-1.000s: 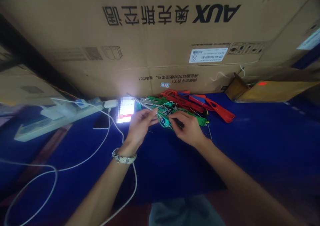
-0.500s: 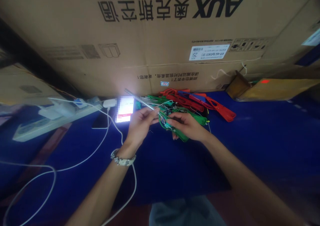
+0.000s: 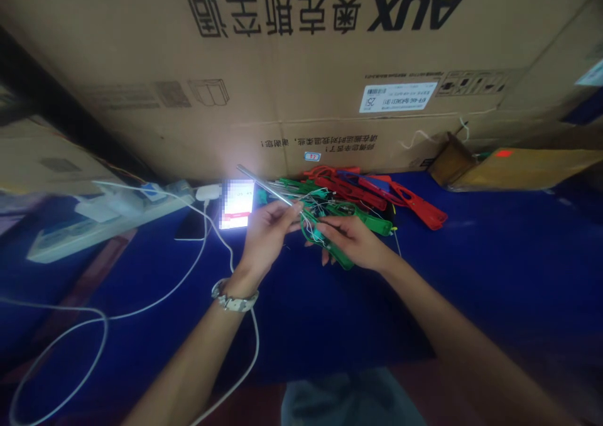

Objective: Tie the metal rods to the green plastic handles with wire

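Note:
My left hand (image 3: 267, 233), with a watch on its wrist, pinches a thin metal rod (image 3: 264, 186) that slants up and to the left. My right hand (image 3: 354, 240) grips a green plastic piece (image 3: 331, 249) with thin pale wires tangled at its top end. The two hands meet just in front of a pile of green plastic pieces (image 3: 351, 211) and red plastic pieces (image 3: 414, 204) lying on the blue cloth (image 3: 494, 250).
A lit phone (image 3: 237, 203) leans against a big cardboard box (image 3: 301, 68) behind the pile. White cables (image 3: 141, 306) run from a power strip (image 3: 80, 228) at the left across the cloth. A smaller brown box (image 3: 513, 168) sits at the right.
My right hand has lifted a green piece out of the pile and drawn it slightly toward me. The left hand's rod has tilted up a little.

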Demonstrator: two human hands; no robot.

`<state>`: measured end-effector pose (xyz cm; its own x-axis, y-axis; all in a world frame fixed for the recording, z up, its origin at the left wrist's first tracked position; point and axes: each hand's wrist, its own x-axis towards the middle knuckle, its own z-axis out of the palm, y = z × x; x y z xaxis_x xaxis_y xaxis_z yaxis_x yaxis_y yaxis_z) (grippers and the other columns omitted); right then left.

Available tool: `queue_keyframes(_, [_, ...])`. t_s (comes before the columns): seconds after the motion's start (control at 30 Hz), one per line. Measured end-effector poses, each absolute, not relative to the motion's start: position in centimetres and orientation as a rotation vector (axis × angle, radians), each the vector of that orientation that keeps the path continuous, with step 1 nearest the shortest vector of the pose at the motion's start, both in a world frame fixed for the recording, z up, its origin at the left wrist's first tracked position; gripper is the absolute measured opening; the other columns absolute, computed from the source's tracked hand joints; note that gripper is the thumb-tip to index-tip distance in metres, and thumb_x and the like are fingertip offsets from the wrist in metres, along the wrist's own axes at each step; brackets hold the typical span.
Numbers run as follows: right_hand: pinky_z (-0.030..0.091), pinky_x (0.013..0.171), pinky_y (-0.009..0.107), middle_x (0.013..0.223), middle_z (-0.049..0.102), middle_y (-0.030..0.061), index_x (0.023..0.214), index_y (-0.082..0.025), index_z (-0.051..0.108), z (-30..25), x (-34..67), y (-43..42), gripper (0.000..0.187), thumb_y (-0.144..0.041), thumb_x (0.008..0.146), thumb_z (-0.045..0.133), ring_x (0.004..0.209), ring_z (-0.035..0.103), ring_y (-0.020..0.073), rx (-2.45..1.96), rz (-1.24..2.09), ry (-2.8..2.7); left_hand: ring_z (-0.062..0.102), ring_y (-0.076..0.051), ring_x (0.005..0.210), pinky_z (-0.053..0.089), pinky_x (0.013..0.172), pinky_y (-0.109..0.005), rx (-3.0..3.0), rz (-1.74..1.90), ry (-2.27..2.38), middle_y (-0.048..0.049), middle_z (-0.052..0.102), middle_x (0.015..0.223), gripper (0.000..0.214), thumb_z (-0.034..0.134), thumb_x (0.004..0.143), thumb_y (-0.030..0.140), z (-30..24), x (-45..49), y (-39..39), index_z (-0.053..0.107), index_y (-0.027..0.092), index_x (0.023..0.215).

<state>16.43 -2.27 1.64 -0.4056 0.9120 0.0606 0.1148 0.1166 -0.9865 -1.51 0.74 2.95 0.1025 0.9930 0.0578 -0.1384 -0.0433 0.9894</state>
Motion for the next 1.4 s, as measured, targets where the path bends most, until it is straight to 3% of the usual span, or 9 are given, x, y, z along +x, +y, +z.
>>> queue_keyframes(0.13, [0.052,0.041,0.018,0.084,0.074,0.004,0.096,-0.016,0.064,1.0,15.8,-2.1,0.035,-0.051,0.093,0.06,0.05,0.067,0.0098,-1.089,1.273,-1.612,0.071,-0.014,0.075,0.063,0.074,-0.025,1.216,1.221,1.025,-0.0014,0.071,0.074,0.024,0.081,0.075,0.037,2.9,-1.5,0.7,0.07,0.017,0.07])
queue_keyframes(0.37, [0.054,0.041,0.019,0.078,0.068,-0.0015,0.096,-0.02,0.053,0.9,15.4,-2.0,0.039,-0.05,0.082,0.074,0.056,0.072,0.0153,-1.065,1.362,-1.414,0.071,-0.014,0.075,0.062,0.074,-0.025,1.239,1.238,1.004,-0.0022,0.072,0.075,0.02,0.079,0.077,0.035,2.9,-1.7,0.8,0.071,0.017,0.074])
queue_keyframes(0.57, [0.055,0.045,0.021,0.081,0.068,0.0001,0.096,-0.021,0.05,0.7,15.5,-2.1,0.033,-0.043,0.084,0.072,0.064,0.075,0.0179,-1.105,1.33,-1.446,0.071,-0.014,0.074,0.062,0.073,-0.024,1.26,1.245,1.019,-0.0015,0.071,0.073,0.023,0.079,0.077,0.037,2.9,-1.6,0.6,0.069,0.017,0.069])
queue_keyframes(0.7, [0.06,0.056,0.027,0.095,0.072,0.0024,0.108,-0.025,0.048,0.4,15.0,-2.4,0.029,-0.034,0.087,0.066,0.069,0.074,0.0171,-1.127,0.96,-1.547,0.071,-0.014,0.075,0.063,0.073,-0.024,1.237,1.278,1.018,-0.002,0.073,0.077,0.022,0.08,0.075,0.038,2.9,-1.5,0.6,0.072,0.017,0.076])
queue_keyframes(0.83, [0.06,0.085,0.036,0.107,0.072,0.0063,0.097,-0.023,0.059,0.6,14.5,-2.7,0.01,-0.019,0.089,0.061,0.097,0.071,0.0199,-1.071,0.361,-1.682,0.07,-0.013,0.072,0.063,0.072,-0.024,1.194,1.327,1.005,-0.0016,0.073,0.078,0.023,0.082,0.075,0.038,2.7,-1.4,0.7,0.073,0.017,0.078])
queue_keyframes(0.9, [0.058,0.09,0.037,0.104,0.071,0.0067,0.092,-0.023,0.062,0.8,14.3,-2.7,0.009,-0.016,0.088,0.06,0.1,0.07,0.0203,-1.052,0.206,-1.695,0.07,-0.012,0.071,0.063,0.071,-0.024,1.168,1.347,1.004,-0.0014,0.074,0.078,0.023,0.082,0.075,0.039,2.6,-1.4,0.7,0.073,0.018,0.077])
queue_keyframes(1.07, [0.058,0.076,0.035,0.108,0.068,0.0075,0.077,-0.023,0.06,0.8,13.9,-3.0,0.012,-0.014,0.085,0.062,0.091,0.07,0.0199,-1.117,0.086,-1.673,0.071,-0.014,0.074,0.063,0.073,-0.025,1.165,1.343,1.01,-0.002,0.075,0.08,0.022,0.081,0.076,0.039,2.5,-1.2,0.6,0.072,0.019,0.076])
queue_keyframes(1.4, [0.055,0.067,0.032,0.104,0.067,0.0079,0.071,-0.022,0.053,1.1,13.3,-3.0,0.016,-0.012,0.081,0.061,0.085,0.068,0.0198,-1.221,0.079,-1.652,0.07,-0.013,0.073,0.061,0.072,-0.023,1.217,1.361,1.005,-0.0017,0.074,0.078,0.023,0.081,0.076,0.04,2.0,-1.0,0.6,0.074,0.017,0.077])
